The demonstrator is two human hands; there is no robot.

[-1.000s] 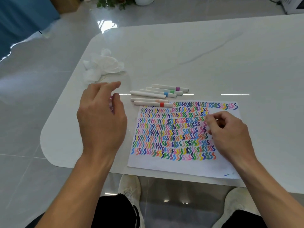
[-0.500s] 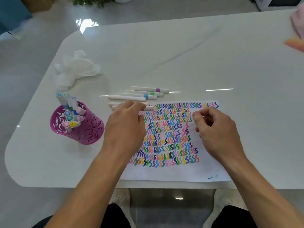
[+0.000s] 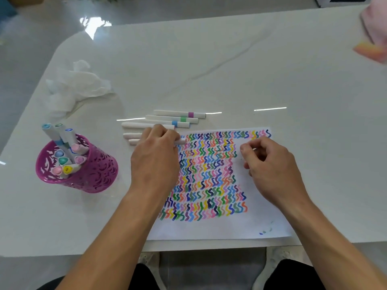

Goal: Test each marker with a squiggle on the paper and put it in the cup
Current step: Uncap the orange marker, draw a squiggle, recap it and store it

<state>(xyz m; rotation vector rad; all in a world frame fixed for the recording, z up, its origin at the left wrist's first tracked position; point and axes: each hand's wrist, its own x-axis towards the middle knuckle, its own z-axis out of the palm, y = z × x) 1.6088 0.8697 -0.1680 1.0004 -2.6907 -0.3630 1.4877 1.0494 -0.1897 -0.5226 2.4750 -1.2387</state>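
At top left corner of paper (image 3: 261,225), marker (image 3: 135,141) is pinched by left hand (image 3: 156,162). Right hand (image 3: 272,170) is curled on paper; anything held cannot be told. Risk: loose markers (image 3: 178,114) just beyond paper get bumped and rolled across counter (image 3: 251,70). Cup (image 3: 100,174), well left of paper, could be tipped by clumsy drop.

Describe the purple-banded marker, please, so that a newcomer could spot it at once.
Find the squiggle-covered paper. Beyond its far left corner, loose white markers lie side by side. The farthest marker is it: only its band is purple.
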